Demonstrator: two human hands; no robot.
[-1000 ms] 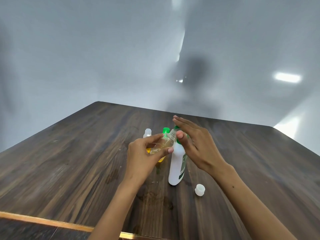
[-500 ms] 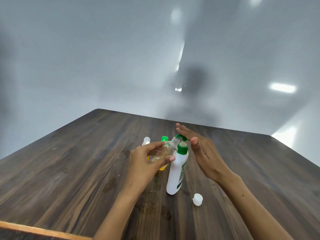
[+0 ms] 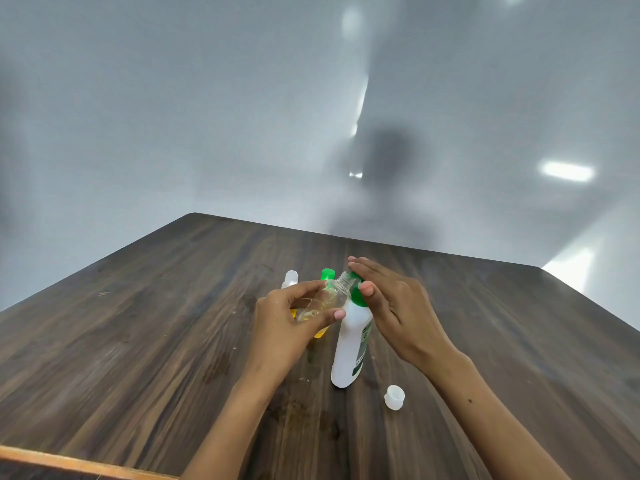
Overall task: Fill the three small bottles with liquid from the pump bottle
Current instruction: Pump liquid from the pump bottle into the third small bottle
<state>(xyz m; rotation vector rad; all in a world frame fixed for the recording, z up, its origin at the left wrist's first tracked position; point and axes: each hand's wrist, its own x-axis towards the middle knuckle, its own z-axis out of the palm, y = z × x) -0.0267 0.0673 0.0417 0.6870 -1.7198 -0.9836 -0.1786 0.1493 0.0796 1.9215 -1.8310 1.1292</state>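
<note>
Pump bottle (green head half-hidden)

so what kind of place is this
Hard to say; probably a plain indoor room with a work table. A dark wood-grain table sits before bare, glossy pale walls that reflect ceiling lights. Only bottles and a loose white cap sit on it.

I am reading no legible text. The pump bottle is carrying a green-and-white label on its side; the print on it is too small and blurred to decipher.
</note>
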